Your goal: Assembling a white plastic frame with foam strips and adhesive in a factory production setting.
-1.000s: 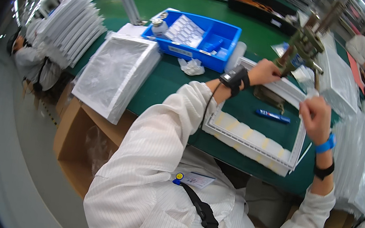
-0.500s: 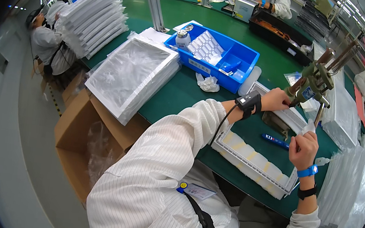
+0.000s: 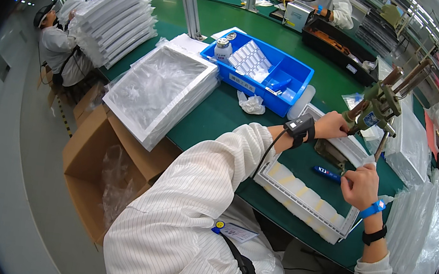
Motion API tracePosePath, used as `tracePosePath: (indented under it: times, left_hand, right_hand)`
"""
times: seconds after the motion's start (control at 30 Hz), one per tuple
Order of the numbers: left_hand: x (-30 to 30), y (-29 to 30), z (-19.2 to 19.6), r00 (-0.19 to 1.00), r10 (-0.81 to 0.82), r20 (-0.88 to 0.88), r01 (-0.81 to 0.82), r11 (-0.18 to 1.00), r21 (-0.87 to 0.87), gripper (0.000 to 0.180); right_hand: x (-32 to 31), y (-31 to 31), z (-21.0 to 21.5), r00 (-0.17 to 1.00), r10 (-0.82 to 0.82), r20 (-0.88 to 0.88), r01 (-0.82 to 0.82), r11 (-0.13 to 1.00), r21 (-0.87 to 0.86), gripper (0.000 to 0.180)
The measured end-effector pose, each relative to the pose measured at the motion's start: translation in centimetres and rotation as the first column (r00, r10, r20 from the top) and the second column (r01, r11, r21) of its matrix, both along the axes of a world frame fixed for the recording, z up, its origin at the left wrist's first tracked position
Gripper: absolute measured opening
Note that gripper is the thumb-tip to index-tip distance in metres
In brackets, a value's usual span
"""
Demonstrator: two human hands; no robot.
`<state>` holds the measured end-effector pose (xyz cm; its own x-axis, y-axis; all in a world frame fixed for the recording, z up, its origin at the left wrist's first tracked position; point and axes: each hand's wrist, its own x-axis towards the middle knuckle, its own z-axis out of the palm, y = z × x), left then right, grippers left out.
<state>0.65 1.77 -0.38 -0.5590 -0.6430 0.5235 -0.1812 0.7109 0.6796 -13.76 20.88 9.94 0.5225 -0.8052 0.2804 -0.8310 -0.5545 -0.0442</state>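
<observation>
Green workbench (image 3: pixel 218 109) and hand press (image 3: pixel 376 109) show a factory.

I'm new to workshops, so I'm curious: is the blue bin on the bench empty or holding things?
Holding things: the blue bin contains a white bottle and a patterned sheet; its top is uncovered.

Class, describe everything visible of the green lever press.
The green lever press stands on the bench, its head metal-looking with a blue label, a brown cylinder and coil spring above. What seems its base shows inside the white frame. The lever slopes down, its pale lower end at the closed right hand. The left hand is beside the head, contact unclear.
</observation>
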Motion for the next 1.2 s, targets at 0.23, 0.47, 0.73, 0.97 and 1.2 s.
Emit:
tracePosePath:
  times: [0.23,0.47,0.73,0.97,1.2]
  left_hand:
    - [0.0,0.0,-0.1,1.0,0.002,-0.006,-0.002,1.0,0.01,0.024]
    - [-0.2,0.1,-0.4,1.0,-0.006,-0.02,0.007,1.0,0.012,0.022]
    - [-0.1,-0.1,-0.6,1.0,0.025,-0.009,-0.025,1.0,-0.002,0.021]
    - [0.0,-0.2,-0.5,1.0,0.021,-0.015,-0.021,1.0,-0.021,0.02]
    - [0.7,-0.4,-1.0,0.999,0.026,-0.044,-0.026,1.0,-0.013,0.02]
  right_hand:
    - [0.4,-0.4,-0.9,0.991,-0.037,-0.13,0.026,0.996,-0.09,0.019]
    - [0.2,-1.5,-4.3,0.994,-0.054,-0.095,0.036,0.983,-0.183,0.021]
    - [0.6,-1.6,-4.5,0.991,-0.078,-0.104,0.055,0.976,-0.21,0.022]
    - [0.7,-0.7,-1.9,0.996,-0.046,-0.08,0.034,0.99,-0.135,0.019]
    - [-1.6,-0.9,7.7,0.922,-0.076,0.38,0.006,0.983,0.182,0.021]
